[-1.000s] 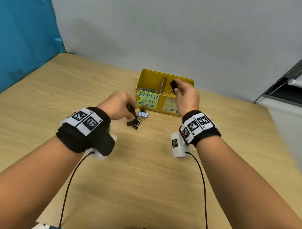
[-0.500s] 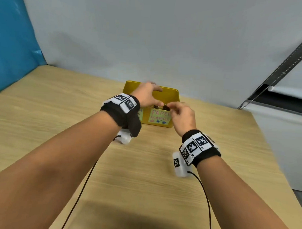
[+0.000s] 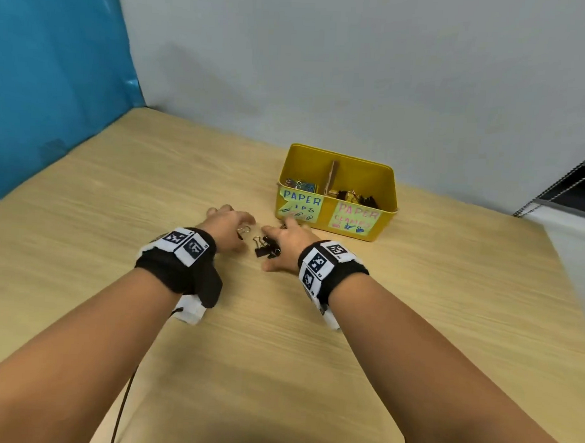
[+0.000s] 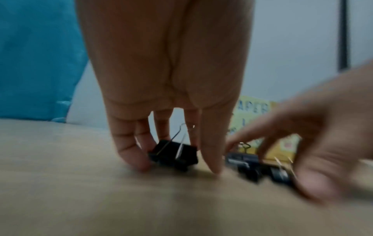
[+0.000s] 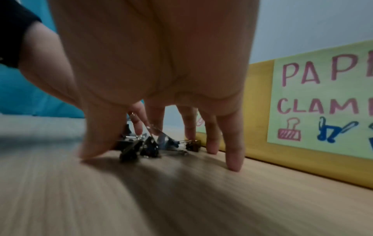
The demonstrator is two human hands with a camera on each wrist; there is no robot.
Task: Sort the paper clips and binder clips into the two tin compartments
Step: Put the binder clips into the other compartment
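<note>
i see my left hand [image 3: 229, 227] in the middle of the head picture, down on the wooden table [image 3: 119, 215]. in the left wrist picture its fingers [image 4: 129, 153] are bent down around one black binder clip [image 4: 174, 155], with the thumb on the right side of it and the fingertips on the left. the clip sits on the table and its wire handles stick up. the fingers are right up against it on both sides, but the picture is blurry, so i cannot tell if they squeeze it.

my right hand [image 3: 288, 242] is just to the right of my left hand. its fingers are spread wide and point down at the table. it stands over a little pile of binder clips [image 5: 141, 146], with its thumb on the left of the pile and its other fingers on the right. it holds nothing.

the yellow tin [image 3: 385, 178] stands in the upper right of the middle, just behind my right hand. its left side has colored paper clips [image 3: 302, 185] in it. its right side has black binder clips [image 3: 358, 198] in it. a brown divider [image 3: 332, 176] stands between the two sides.
</note>
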